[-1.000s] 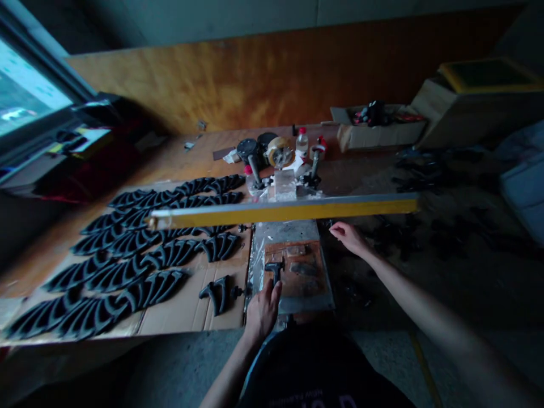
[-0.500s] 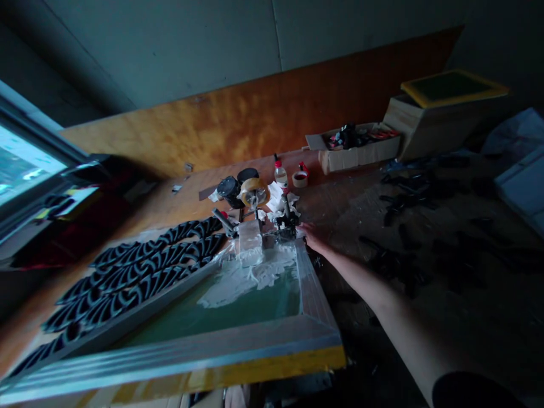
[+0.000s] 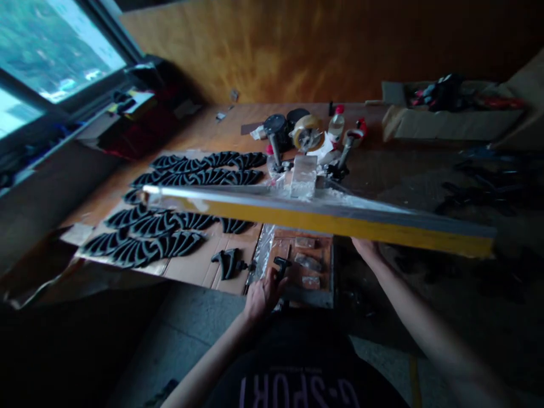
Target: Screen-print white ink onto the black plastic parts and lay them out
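Observation:
A screen-printing frame (image 3: 272, 212) with a yellow-taped near edge is tilted up, its near side raised over the work surface. Below it, my left hand (image 3: 261, 294) is closed around a small black plastic part (image 3: 281, 263) beside a wooden base (image 3: 325, 280) with small blocks on it. My right hand (image 3: 366, 247) is under the frame's right half; the frame hides its fingers. To the left of my left hand lies a similar black part (image 3: 229, 263). A paste-smeared squeegee block (image 3: 304, 170) stands behind the raised edge, between two metal clamp handles.
Rows of black curved parts (image 3: 144, 246) cover the cardboard (image 3: 187, 269) on the left. Behind the frame stand a tape roll (image 3: 306, 135), dark jars (image 3: 275, 124) and a red-capped bottle (image 3: 336, 122). An open carton (image 3: 454, 124) sits at the back right, near loose black parts.
The frame's near edge has swung up from a lower position, exposing the base underneath. My right hand has moved from beside the clamp to under the frame. My left hand has come into view.

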A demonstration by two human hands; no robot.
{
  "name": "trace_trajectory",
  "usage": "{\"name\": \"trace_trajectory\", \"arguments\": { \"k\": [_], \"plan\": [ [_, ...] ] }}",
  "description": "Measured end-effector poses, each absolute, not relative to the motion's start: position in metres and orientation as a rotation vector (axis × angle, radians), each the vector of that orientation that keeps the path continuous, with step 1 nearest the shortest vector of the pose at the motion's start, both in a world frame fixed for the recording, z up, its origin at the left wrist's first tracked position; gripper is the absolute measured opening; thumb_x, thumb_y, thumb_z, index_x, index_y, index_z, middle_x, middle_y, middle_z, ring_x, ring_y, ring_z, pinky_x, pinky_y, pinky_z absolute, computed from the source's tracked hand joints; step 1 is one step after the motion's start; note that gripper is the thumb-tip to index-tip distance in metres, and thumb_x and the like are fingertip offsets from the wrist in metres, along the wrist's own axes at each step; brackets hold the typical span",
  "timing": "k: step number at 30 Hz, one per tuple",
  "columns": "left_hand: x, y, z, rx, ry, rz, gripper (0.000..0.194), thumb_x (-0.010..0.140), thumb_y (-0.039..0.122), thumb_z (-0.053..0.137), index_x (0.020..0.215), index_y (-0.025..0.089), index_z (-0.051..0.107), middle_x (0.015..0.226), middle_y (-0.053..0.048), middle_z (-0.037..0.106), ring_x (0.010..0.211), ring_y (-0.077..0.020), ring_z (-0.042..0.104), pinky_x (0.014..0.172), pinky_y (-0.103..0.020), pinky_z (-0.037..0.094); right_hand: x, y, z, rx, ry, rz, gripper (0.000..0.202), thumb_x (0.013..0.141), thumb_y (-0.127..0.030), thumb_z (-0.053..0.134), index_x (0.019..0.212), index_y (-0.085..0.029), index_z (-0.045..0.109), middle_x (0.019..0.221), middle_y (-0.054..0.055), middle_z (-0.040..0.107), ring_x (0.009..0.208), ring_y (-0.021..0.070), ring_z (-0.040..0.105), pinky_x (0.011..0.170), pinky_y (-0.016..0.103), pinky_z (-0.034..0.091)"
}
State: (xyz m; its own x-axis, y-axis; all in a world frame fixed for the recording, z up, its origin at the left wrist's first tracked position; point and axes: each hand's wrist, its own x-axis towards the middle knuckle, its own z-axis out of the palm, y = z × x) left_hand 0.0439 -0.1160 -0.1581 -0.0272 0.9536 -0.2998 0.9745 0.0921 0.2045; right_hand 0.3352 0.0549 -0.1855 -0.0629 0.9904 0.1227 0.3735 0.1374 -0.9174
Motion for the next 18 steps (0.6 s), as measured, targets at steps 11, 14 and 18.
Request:
{"name": "trace_trajectory", "arguments": {
  "k": [11,14,18],
  "plan": [
    [0.022,-0.151,-0.162,1.941,2.009,-0.212,0.044,0.096,0.054,0.028,0.107,0.025,0.06,0.077,-0.005,0.072,0.072,-0.0194,0.07,0.058,-0.022,0.041,0.189,-0.054,-0.154,-1.058,-2.444,0.812,0.013,0.086,-0.011,0.057,0.085,-0.02,0.066,0.087,0.003,0.064,0.081,0.0153,0.06,0.073,0.025,0.042],
    [0.02,-0.15,-0.163,1.963,1.984,-0.149,0.044,0.097,0.053,0.027,0.106,0.026,0.06,0.075,-0.004,0.071,0.069,-0.0188,0.069,0.055,-0.022,0.037,0.172,-0.047,-0.165,-1.078,-2.49,0.952,0.012,0.085,-0.014,0.061,0.074,-0.018,0.062,0.08,0.001,0.061,0.071,0.0129,0.056,0.064,0.023,0.037],
    [0.019,-0.15,-0.165,1.967,1.976,-0.103,0.042,0.096,0.052,0.031,0.104,0.024,0.061,0.071,-0.006,0.07,0.068,-0.0189,0.069,0.054,-0.023,0.034,0.159,-0.039,-0.173,-1.156,-2.42,1.013,0.014,0.082,-0.015,0.066,0.072,-0.018,0.056,0.076,0.0,0.06,0.071,0.0136,0.055,0.063,0.023,0.034]
  ]
}}
